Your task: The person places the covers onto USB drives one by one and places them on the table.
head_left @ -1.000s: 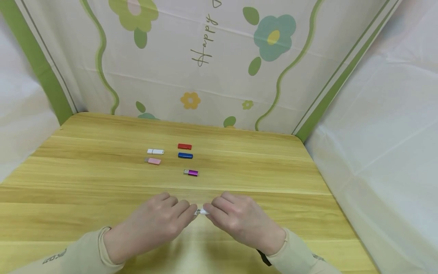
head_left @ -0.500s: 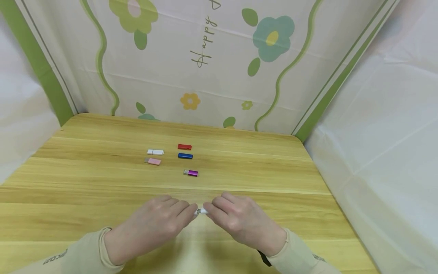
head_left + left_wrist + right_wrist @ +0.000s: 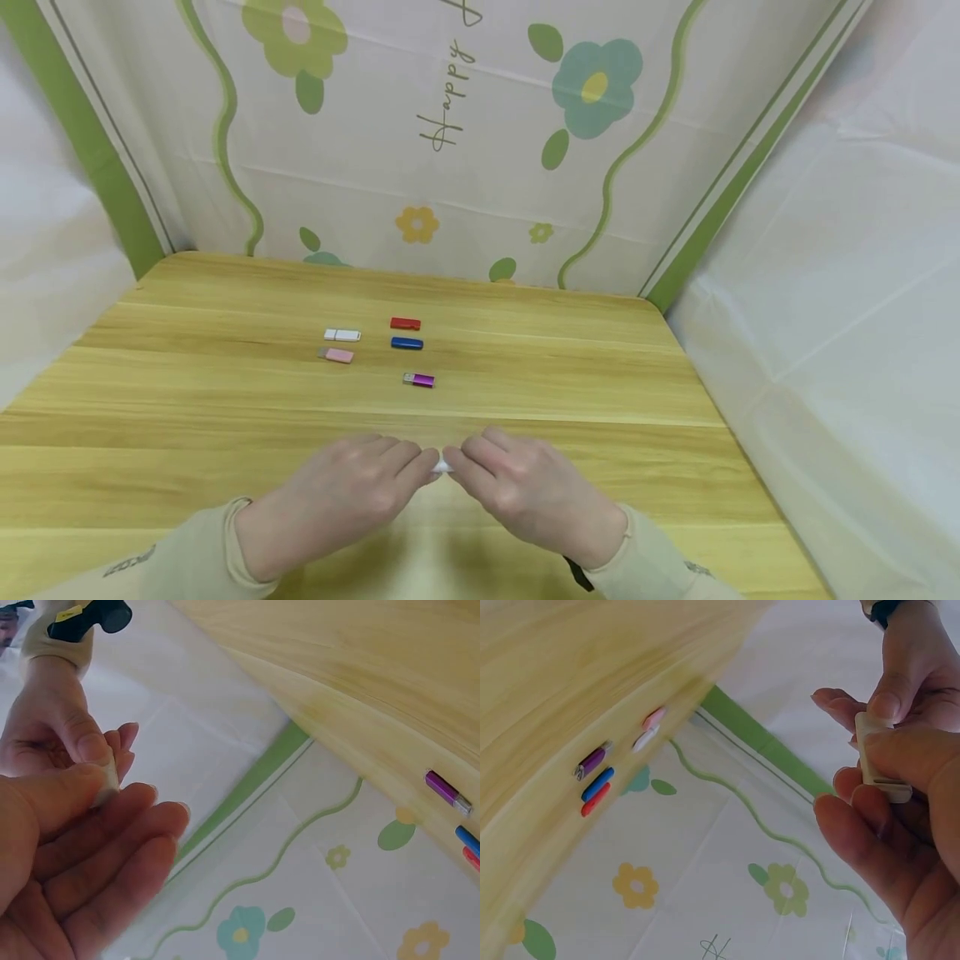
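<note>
Between thumbs and fingers, both hands pinch one white USB stick (image 3: pixel 442 467) held above the table in front of the body. My left hand (image 3: pixel 348 487) grips one end, my right hand (image 3: pixel 532 492) the other, with the fingertips nearly meeting. In the right wrist view the white USB stick (image 3: pixel 891 790) shows a seam near its lower end, and thumbs cover much of its face. No metal plug shows on it. Beyond the hands lies a purple USB stick (image 3: pixel 423 380) with its metal plug bare.
Further back on the wooden table (image 3: pixel 562 383) lie a blue stick (image 3: pixel 407 343), a red stick (image 3: pixel 405 323), a second white stick (image 3: pixel 342 335) and a pink stick (image 3: pixel 339 356). A flowered curtain (image 3: pixel 360 167) hangs behind the table; white sheeting (image 3: pixel 825 292) borders the right.
The metal plug seen earlier between the two white parts is now hidden. The parts have come together, and the left hand has shifted slightly right toward the right hand.
</note>
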`<state>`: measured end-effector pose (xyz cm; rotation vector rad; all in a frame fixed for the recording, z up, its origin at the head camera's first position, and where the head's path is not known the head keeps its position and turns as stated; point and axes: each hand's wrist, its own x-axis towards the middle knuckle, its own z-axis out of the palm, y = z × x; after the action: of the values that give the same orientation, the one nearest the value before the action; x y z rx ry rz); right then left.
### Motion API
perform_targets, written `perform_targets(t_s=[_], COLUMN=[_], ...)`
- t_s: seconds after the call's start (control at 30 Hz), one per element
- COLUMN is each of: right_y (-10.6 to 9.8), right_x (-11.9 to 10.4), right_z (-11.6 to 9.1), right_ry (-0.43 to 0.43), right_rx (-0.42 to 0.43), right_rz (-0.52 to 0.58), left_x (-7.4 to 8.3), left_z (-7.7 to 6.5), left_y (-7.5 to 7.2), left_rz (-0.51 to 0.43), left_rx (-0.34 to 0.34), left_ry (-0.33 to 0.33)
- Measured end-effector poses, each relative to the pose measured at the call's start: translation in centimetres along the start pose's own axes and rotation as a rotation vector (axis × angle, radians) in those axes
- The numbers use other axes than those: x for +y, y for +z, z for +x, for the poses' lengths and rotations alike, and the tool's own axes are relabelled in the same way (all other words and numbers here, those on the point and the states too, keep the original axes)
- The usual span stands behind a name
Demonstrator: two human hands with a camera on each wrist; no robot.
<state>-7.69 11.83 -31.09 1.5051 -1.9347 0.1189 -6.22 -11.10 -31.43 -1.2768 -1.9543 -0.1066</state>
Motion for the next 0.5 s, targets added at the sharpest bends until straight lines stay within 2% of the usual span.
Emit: perform_targets(t_s=[0.2, 0.33, 0.5], right_y=[-0.28, -0.19, 0.43], right_x=[-0.04, 0.08, 0.25], right_z=[-0.04, -0.14, -0.56], right_ry=[0.007, 0.023, 0.082], right_rx=[0.009, 0.01, -0.043], right_rz=[0.034, 0.052, 0.098], left_x=[0.18, 0.23, 0.25], left_z=[0.12, 0.21, 0.04], left_y=[-0.02, 0.18, 0.94], left_rz=[-0.031, -0.022, -0.032], left_rx=[-0.023, -0.007, -0.019], left_ry=[-0.008, 0.006, 0.009])
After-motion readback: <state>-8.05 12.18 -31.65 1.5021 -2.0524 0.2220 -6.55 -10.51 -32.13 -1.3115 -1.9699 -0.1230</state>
